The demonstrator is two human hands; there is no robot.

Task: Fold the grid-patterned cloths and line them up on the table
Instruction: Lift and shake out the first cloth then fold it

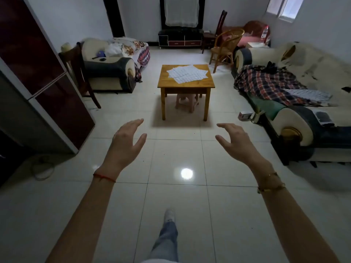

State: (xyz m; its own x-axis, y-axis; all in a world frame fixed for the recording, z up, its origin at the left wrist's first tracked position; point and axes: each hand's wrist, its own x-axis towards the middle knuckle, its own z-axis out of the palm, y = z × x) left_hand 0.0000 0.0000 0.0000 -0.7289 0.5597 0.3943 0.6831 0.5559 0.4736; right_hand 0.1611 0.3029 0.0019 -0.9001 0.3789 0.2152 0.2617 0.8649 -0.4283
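Both hands are raised in front of the body with nothing held: the fingers [135, 123] of the left hand [126, 140] are spread and gently curved, and those of the right hand [234, 141] are likewise apart and loosely bent, palms turned toward each other. Well beyond the fingertips, across a stretch of glossy pale tiled floor [174, 162], a small square honey-coloured wooden bench [186, 86] is seen, and on its top a loose, overlapping heap of white grid-patterned cloths [187, 74] is spread — unfolded and not yet lined up. Further out to the right of the right hand, what looks like another grid-patterned cloth [308, 94] is draped over the plaid blanket on the cream sofa [303, 73].

The step in hand is judged to be the approach; no folding has been started. The next move calls for the gap to the bench to be closed, then one cloth to be pinched by its corners and lifted clear of the others.

How many cloths are stacked cannot be counted — their edges are merged at this range. A pink plastic stool [187, 101] under the bench is partly hidden by the frame.
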